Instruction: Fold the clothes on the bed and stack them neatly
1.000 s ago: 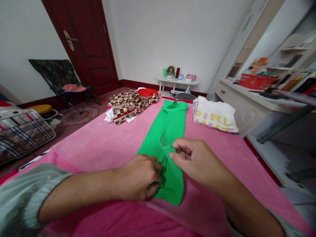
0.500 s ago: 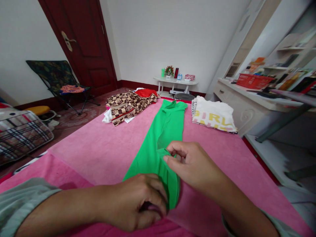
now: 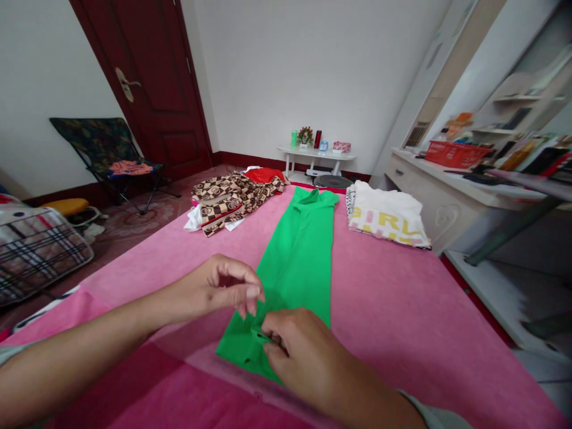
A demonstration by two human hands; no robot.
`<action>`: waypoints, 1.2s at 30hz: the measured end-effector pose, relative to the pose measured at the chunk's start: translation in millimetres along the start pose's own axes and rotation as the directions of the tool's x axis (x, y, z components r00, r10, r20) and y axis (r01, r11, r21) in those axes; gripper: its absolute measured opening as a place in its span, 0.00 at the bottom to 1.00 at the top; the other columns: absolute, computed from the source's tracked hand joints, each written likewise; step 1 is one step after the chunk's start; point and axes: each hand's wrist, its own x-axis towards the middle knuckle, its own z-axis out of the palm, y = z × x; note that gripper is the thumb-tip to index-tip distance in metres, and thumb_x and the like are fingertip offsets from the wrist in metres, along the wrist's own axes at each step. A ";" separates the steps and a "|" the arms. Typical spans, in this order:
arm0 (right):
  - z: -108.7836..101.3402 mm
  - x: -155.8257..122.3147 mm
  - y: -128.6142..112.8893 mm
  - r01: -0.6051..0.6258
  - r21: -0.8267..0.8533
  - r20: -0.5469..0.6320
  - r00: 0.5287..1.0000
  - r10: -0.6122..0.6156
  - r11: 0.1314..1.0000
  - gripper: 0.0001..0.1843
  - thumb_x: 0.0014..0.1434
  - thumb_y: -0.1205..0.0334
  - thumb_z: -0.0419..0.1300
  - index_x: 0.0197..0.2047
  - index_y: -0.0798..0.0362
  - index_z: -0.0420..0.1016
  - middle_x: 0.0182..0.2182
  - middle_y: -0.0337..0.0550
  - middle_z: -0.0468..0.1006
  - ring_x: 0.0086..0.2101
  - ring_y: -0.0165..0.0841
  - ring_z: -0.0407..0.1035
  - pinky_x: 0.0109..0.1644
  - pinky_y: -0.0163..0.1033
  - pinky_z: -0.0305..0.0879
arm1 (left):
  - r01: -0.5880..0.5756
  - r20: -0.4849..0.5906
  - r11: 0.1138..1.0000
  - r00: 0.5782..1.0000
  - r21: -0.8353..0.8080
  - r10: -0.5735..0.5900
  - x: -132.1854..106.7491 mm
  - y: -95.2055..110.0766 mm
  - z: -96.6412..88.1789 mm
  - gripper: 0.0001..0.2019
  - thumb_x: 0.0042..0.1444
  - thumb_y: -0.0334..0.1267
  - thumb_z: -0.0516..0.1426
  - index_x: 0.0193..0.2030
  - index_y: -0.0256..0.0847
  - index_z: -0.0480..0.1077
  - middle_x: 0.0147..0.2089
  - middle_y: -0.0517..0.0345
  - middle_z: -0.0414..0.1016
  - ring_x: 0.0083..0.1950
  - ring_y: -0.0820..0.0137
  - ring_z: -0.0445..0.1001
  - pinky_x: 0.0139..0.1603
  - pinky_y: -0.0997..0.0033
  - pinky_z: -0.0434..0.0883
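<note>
A bright green garment (image 3: 298,262) lies folded into a long narrow strip down the middle of a pink bed cover (image 3: 393,310). My right hand (image 3: 298,351) rests on its near end, fingers pinched shut on a fold of the green cloth. Just above and to the left hovers my left hand (image 3: 218,286), fingers curled with the tips close together over the garment's left edge; nothing shows in them.
A brown checked garment pile (image 3: 232,196) with a red piece lies at the far left of the bed, a folded white printed shirt (image 3: 386,217) at the far right. A white dresser (image 3: 447,190), a folding chair (image 3: 107,149), a small white table (image 3: 315,154) and a door stand around.
The green garment now lies flat and smooth. My left hand let go of the near end and lifted to the left. My right hand came down to the near end and pinched it.
</note>
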 end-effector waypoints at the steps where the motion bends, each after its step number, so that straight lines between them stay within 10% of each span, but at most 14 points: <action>1: 1.6 -0.6 0.3 0.000 -0.018 0.004 1.000 0.000 1.000 0.06 0.51 0.72 0.56 0.28 0.53 0.71 0.26 0.35 0.73 0.27 0.24 0.60 0.30 0.32 0.46 | -0.011 -0.059 1.000 0.998 0.006 0.011 8.6 -2.3 -3.6 0.13 0.58 0.45 0.57 0.37 0.35 0.74 0.31 0.55 0.77 0.30 0.73 0.74 0.33 0.76 0.72; 5: 6.5 -3.9 3.4 0.006 -0.050 0.071 0.997 -0.002 0.999 0.05 0.52 0.65 0.60 0.35 0.50 0.74 0.33 0.36 0.76 0.33 0.28 0.65 0.34 0.32 0.51 | -0.093 -0.171 0.974 0.977 0.208 0.130 47.0 -16.4 -9.6 0.13 0.58 0.43 0.57 0.41 0.35 0.75 0.36 0.55 0.77 0.36 0.73 0.74 0.38 0.74 0.71; 10: 9.2 -0.8 6.2 -0.036 -0.061 0.186 0.981 0.046 0.998 0.14 0.51 0.57 0.64 0.42 0.47 0.75 0.40 0.38 0.77 0.39 0.33 0.69 0.39 0.34 0.56 | -0.273 -0.048 0.793 0.934 0.544 0.354 104.7 -33.8 -5.3 0.15 0.59 0.40 0.55 0.49 0.37 0.73 0.50 0.51 0.74 0.51 0.68 0.72 0.56 0.65 0.66; 16: 20.3 25.2 17.5 -0.064 -0.091 0.334 0.938 0.091 0.994 0.12 0.50 0.58 0.65 0.39 0.49 0.78 0.34 0.37 0.77 0.31 0.29 0.68 0.32 0.31 0.57 | -0.256 0.101 0.589 0.954 0.767 0.283 196.4 -53.6 2.1 0.28 0.62 0.48 0.50 0.65 0.35 0.58 0.69 0.43 0.54 0.68 0.62 0.55 0.65 0.63 0.57; 23: 31.0 27.7 41.6 -0.170 0.316 0.306 0.950 0.069 0.933 0.04 0.47 0.67 0.64 0.30 0.51 0.77 0.21 0.31 0.70 0.24 0.23 0.64 0.27 0.25 0.55 | -0.070 -0.052 0.484 0.971 0.872 0.233 258.1 -85.7 -0.2 0.30 0.63 0.57 0.41 0.68 0.45 0.53 0.72 0.50 0.43 0.72 0.57 0.43 0.68 0.47 0.44; 27: -17.4 35.8 54.4 -0.202 0.547 -0.060 0.958 0.279 0.812 0.06 0.52 0.62 0.58 0.33 0.54 0.75 0.22 0.35 0.71 0.22 0.25 0.65 0.25 0.28 0.58 | -0.053 -0.103 0.507 0.956 0.860 0.274 257.1 -93.5 1.3 0.29 0.63 0.57 0.41 0.67 0.47 0.55 0.72 0.51 0.44 0.72 0.58 0.43 0.68 0.46 0.45; 32: -86.8 104.1 113.5 0.017 0.344 -0.650 0.726 0.225 0.939 0.15 0.54 0.60 0.55 0.44 0.55 0.73 0.43 0.49 0.77 0.44 0.36 0.71 0.49 0.41 0.66 | -0.084 -0.117 0.556 0.941 0.827 0.317 253.1 -87.4 -1.4 0.25 0.62 0.52 0.47 0.63 0.46 0.61 0.69 0.49 0.53 0.69 0.59 0.52 0.67 0.50 0.51; 34: -94.7 135.0 148.6 -0.079 0.166 -0.736 0.654 0.177 0.983 0.19 0.54 0.63 0.54 0.48 0.56 0.73 0.50 0.52 0.74 0.50 0.38 0.67 0.56 0.45 0.61 | -0.071 -0.142 0.569 0.936 0.819 0.322 253.4 -85.5 -2.1 0.24 0.62 0.49 0.48 0.62 0.45 0.62 0.69 0.49 0.55 0.69 0.60 0.53 0.67 0.51 0.52; 36: -96.9 159.4 182.6 -0.185 0.078 -0.692 0.697 0.186 0.980 0.16 0.54 0.65 0.53 0.45 0.54 0.76 0.47 0.48 0.76 0.49 0.37 0.68 0.57 0.44 0.60 | -0.061 -0.156 0.573 0.934 0.817 0.321 254.0 -85.2 -2.1 0.23 0.62 0.47 0.49 0.62 0.44 0.62 0.68 0.49 0.55 0.68 0.59 0.54 0.67 0.51 0.52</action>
